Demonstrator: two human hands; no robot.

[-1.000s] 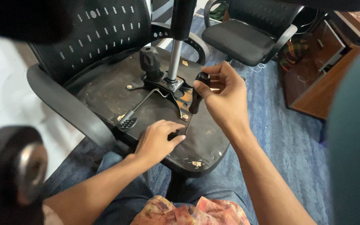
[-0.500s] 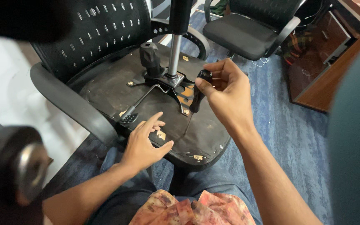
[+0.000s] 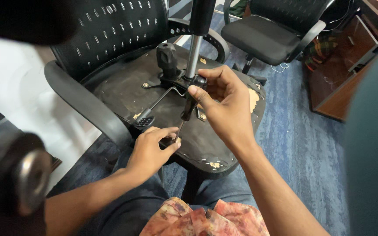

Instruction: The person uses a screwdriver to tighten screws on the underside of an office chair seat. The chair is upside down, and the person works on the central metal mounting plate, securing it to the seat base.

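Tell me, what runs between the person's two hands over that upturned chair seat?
In the head view, a screwdriver spans the gap: the right hand grips its dark handle, and the left hand pinches the tip against the seat underside.

The screwdriver shows only its dark handle and thin shaft: its top is hidden under the fingers of the right hand, and its tip vanishes behind the left hand, so what it meets on the seat underside cannot be told. Above the screwdriver, the chair's metal column is cut off by the top edge. Far left of it, a blurred dark caster blocks the corner.
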